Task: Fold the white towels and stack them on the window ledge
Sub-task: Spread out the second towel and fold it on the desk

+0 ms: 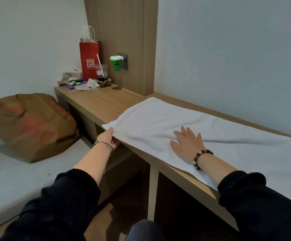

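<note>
The white towel (167,122) lies spread flat along the wooden ledge (96,101), running from the middle of my view out past 3 o'clock. Its near edge hangs just over the ledge's front lip. My left hand (109,138) pinches the towel's corner at its 9 o'clock end, thumb on top and fingers tucked beneath. My right hand (187,145) rests flat on the cloth near the centre, fingers spread and straight, gripping nothing.

The ledge is pale wood with open compartments underneath, set against a plain pale wall. A tall wooden panel (120,40) rises at 12 o'clock. At 11 o'clock the far end of the ledge holds a red paper bag (89,58), a plastic cup (102,70) with a straw just beside it, crumpled cloths and small clutter. A green plug-in device (116,62) sits in the socket on the panel. At 9 o'clock a brown paper bag (31,126) lies on the bed (10,180).
</note>
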`<state>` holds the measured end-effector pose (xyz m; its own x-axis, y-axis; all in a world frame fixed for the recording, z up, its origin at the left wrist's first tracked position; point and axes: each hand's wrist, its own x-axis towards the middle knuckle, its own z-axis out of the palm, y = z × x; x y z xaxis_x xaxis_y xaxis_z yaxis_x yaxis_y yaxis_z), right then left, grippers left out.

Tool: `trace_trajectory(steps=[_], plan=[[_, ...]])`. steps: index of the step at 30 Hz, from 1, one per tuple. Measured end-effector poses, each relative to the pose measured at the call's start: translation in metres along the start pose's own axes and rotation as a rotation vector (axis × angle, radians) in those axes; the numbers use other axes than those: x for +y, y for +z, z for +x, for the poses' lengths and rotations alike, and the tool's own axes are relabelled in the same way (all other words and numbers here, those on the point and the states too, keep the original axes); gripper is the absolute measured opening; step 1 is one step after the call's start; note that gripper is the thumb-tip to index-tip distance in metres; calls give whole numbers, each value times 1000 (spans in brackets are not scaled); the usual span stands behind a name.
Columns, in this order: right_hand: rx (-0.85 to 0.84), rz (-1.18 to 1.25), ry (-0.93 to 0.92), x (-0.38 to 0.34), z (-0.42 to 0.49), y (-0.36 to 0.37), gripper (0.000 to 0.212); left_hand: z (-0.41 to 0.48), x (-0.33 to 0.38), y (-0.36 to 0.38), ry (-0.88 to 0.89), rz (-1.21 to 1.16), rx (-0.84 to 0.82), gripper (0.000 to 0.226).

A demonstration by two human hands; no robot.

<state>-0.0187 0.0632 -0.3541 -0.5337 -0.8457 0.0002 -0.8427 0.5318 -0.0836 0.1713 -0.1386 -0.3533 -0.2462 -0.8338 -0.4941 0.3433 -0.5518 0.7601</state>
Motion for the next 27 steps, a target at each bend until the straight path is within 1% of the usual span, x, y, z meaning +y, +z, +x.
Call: trace_trajectory(steps=[1, 3, 5, 6, 7, 8, 9, 10, 11, 12, 13, 14, 15, 17, 19, 20, 21, 22, 24, 26, 27], plan=[[14, 7, 0, 0, -2, -1, 61, 0, 3, -1, -24, -123, -31, 29], [30, -2, 20, 1, -3, 0, 62, -1, 8, -4, -29, -236, -28, 40], [37, -5, 44, 0, -3, 0, 62, -2, 11, -7, -24, -205, 19, 40], [43, 10, 48, 0, -3, 0, 61, -2, 10, -7, -11, -132, 60, 38], [54, 47, 41, 0, -4, -1, 58, -5, 10, -6, 36, 17, 113, 38], [76, 98, 22, 0, -6, -4, 55, -7, 8, -4, 125, 252, 188, 41], [113, 152, 0, 0, -9, -6, 52, -6, 3, 0, 283, 533, 301, 47], [172, 195, -9, 1, -11, -9, 49, -11, -1, 5, 471, 749, 387, 54], [260, 208, 3, 4, -15, -11, 45, -17, -7, 12, 663, 875, 401, 59], [357, 182, 39, 8, -18, -13, 39, -24, -15, 22, 852, 961, 325, 58], [429, 132, 85, 13, -22, -15, 31, -31, -25, 35, 991, 1070, 179, 52], [438, 79, 135, 18, -25, -17, 22, -39, -35, 46, 1070, 1188, -2, 45], [390, 41, 180, 23, -28, -19, 16, -47, -46, 57, 1096, 1318, -190, 37], [230, 42, 229, 33, -31, -21, 14, -65, -67, 71, 1161, 1520, -523, 27], [148, 131, 221, 45, -33, -25, 17, -84, -86, 79, 1257, 1611, -776, 25], [135, 181, 214, 51, -34, -29, 20, -92, -93, 81, 1290, 1638, -861, 25], [125, 231, 213, 57, -35, -33, 22, -97, -98, 82, 1311, 1658, -914, 26], [113, 281, 226, 66, -37, -37, 24, -102, -100, 83, 1321, 1676, -919, 29], [98, 311, 277, 82, -44, -43, 27, -110, -98, 86, 1335, 1724, -878, 37], [163, 243, 324, 95, -48, -44, 25, -115, -97, 92, 1327, 1704, -812, 40], [227, 201, 335, 99, -48, -44, 25, -116, -97, 96, 1336, 1640, -779, 37]])
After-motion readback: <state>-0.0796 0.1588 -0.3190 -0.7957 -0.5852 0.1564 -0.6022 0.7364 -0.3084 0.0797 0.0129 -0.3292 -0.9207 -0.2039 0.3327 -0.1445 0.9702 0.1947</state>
